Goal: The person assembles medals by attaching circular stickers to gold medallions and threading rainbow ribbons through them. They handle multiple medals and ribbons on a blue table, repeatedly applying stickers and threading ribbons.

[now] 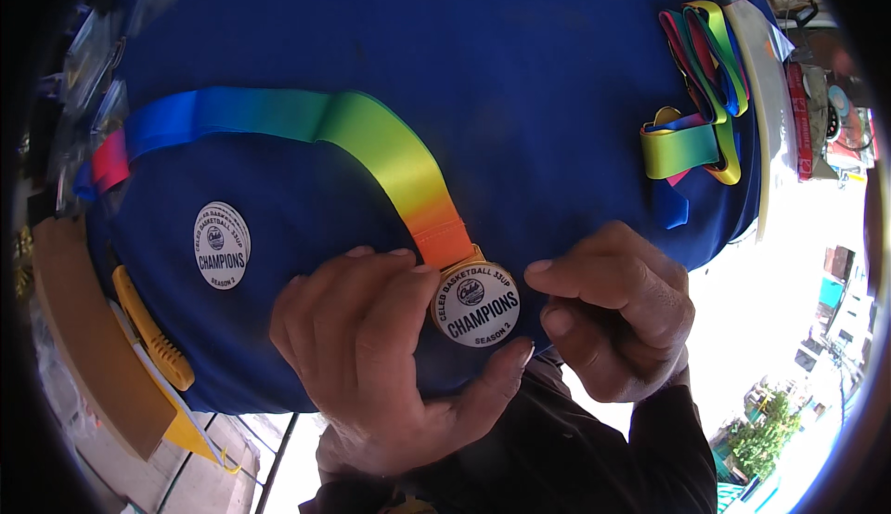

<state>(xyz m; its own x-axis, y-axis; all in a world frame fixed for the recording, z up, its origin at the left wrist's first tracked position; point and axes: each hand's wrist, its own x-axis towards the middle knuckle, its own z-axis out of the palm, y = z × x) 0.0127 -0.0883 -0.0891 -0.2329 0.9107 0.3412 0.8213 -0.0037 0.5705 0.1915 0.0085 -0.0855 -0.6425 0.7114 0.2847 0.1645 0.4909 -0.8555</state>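
Note:
A gold-rimmed medal (475, 305) with a round white printed face is near the front edge of the blue cloth. My left hand (371, 338) grips it by the edge, fingers on its left side and thumb at its lower right. From the medal's top loop a rainbow ribbon (390, 156) runs up and curves away to the left. Just right of the medal is my right hand (622, 314), its index finger and thumb bent and a little apart, with nothing visible between them. A small stack of round white printed stickers (221, 247) lies left of my left hand.
Blue cloth (520, 78) covers the work surface. Another folded rainbow ribbon (710, 96) lies at the far right, a gold edge showing by it. A yellow cutter-like tool (153, 333) and a brown board (97, 356) sit at the left edge. Clear plastic packets (88, 59) are at the far left.

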